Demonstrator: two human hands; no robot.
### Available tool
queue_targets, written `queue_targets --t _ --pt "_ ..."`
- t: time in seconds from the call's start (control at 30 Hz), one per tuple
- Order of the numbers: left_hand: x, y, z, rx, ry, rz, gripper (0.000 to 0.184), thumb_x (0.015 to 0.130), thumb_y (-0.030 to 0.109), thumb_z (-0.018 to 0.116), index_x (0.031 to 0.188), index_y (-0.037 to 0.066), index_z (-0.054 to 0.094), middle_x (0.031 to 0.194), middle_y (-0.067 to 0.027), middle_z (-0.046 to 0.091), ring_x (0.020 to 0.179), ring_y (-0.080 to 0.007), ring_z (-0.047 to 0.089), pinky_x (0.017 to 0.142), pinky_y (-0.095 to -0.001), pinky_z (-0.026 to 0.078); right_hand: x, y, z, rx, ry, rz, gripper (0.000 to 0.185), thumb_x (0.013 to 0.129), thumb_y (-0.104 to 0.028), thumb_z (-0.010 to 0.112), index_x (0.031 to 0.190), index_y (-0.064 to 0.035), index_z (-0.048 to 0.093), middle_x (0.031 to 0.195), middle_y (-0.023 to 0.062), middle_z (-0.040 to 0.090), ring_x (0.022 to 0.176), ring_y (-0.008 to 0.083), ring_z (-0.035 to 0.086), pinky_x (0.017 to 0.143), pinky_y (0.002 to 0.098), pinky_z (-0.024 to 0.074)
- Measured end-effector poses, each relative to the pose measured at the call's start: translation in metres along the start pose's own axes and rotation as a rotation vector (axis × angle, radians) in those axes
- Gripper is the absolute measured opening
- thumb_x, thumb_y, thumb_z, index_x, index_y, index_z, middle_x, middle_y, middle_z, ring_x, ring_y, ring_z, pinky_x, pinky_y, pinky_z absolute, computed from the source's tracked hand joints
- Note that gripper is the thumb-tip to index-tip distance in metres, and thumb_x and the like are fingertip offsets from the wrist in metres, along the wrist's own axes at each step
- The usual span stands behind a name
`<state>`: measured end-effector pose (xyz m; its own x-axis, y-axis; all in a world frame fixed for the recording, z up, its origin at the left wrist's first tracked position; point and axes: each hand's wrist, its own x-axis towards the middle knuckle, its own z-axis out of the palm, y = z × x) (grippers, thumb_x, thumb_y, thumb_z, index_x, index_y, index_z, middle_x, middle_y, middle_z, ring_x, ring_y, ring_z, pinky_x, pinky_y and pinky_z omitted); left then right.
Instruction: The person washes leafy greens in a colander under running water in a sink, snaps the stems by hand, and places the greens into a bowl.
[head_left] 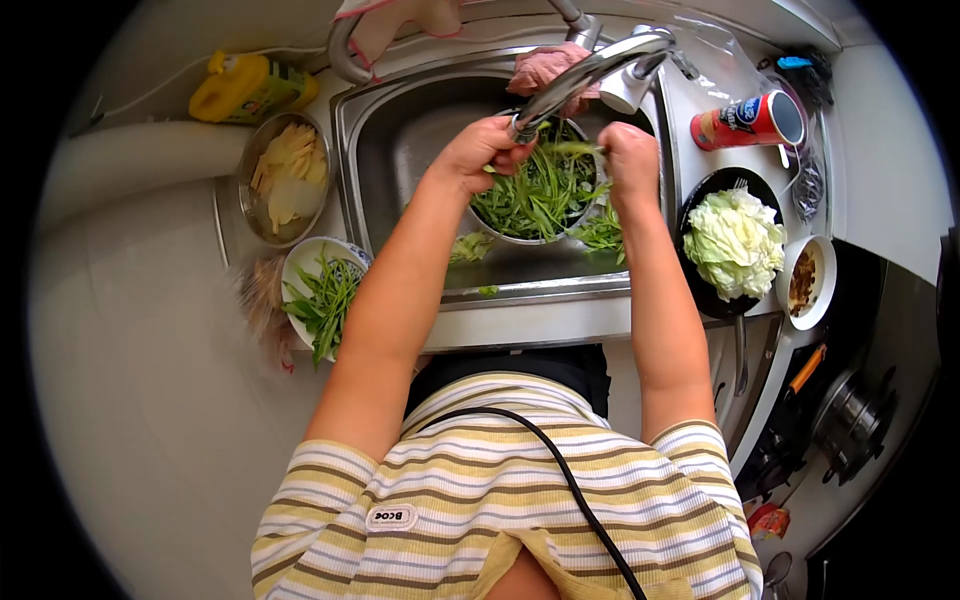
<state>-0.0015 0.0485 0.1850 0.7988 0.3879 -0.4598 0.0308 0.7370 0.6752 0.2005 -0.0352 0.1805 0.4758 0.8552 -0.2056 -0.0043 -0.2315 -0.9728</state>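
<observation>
A metal bowl (533, 239) full of leafy greens (545, 190) stands in the steel sink (395, 110). My left hand (480, 153) is closed at the bowl's upper left, with a bit of green showing under its fingers. The faucet spout (590, 75) partly covers its fingertips. Over the bowl's right side, my right hand (631, 160) makes a fist around a pale green stem (575, 148) that points toward the left. Loose greens (602, 232) lie in the sink below my right hand, and a few pieces lie left of the bowl.
Left of the sink are a yellow bottle (250, 88), a bowl of pale slices (290, 175) and a bowl of greens (325, 300). On the right stand a red canister (745, 122), a pan with cabbage (735, 243) and a white bowl (808, 283). A pink cloth (552, 72) lies behind the faucet.
</observation>
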Motion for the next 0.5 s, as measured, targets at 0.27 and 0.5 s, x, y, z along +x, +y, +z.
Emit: queue_targets --t 0.27,0.5 --pt "0.038 -0.026 0.007 -0.342 0.301 0.19 0.009 0.089 0.014 0.047 0.088 0.007 0.052 0.065 -0.0021 0.047 0.061 -0.0168 0.051 0.067 -0.0361 0.05 -0.059 0.127 -0.053 -1.331 -0.301 0.235 0.027 0.081 -0.014 0.046 0.098 0.0041 0.056 0.096 0.02 0.061 0.088 0.0363 0.06 0.077 0.042 0.0488" --pt "0.028 -0.031 0.001 -0.089 0.289 0.132 0.023 0.092 0.028 0.048 0.082 0.007 0.051 0.06 0.0016 0.043 0.059 -0.0123 0.049 0.067 -0.031 0.046 -0.081 0.07 -0.035 -1.532 -0.139 -0.086 0.02 0.078 -0.016 0.052 0.075 -0.0064 0.069 0.106 0.0144 0.059 0.112 0.0333 0.047 0.089 0.0438 0.0406"
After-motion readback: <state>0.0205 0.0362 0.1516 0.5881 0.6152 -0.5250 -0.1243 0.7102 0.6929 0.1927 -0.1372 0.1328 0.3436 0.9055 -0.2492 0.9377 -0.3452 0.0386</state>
